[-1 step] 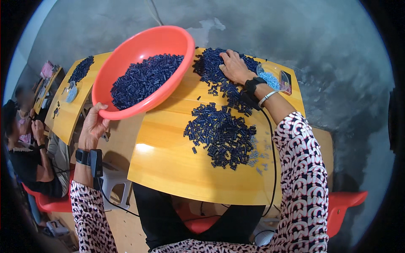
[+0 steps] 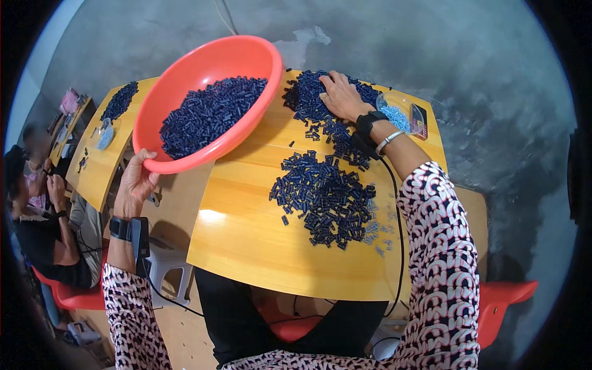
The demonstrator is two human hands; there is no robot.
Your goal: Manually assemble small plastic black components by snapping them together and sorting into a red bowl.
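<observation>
My left hand (image 2: 137,182) grips the near left rim of a round red plastic basin (image 2: 246,132), thumb over the edge. The basin is held up, tilted towards me, above the left side of the table. A heap of small dark blue plastic pieces (image 2: 213,114) lies inside it. My right hand (image 2: 341,97) rests on a far pile of the same dark pieces (image 2: 305,92), fingers apart and partly down among them. A second pile of dark pieces (image 2: 324,197) spreads nearer to me, with small clear bits (image 2: 379,231) at its right edge.
Beyond my right wrist stands a clear tub of light blue pieces (image 2: 394,116) on the yellow table (image 2: 240,246). A black cable (image 2: 399,246) runs down from my right wrist. At left are another yellow table (image 2: 92,176), a grey stool (image 2: 169,265) and a seated person (image 2: 46,240).
The basin has shifted very slightly to the left in my left hand. My right hand stays on the far pile.
</observation>
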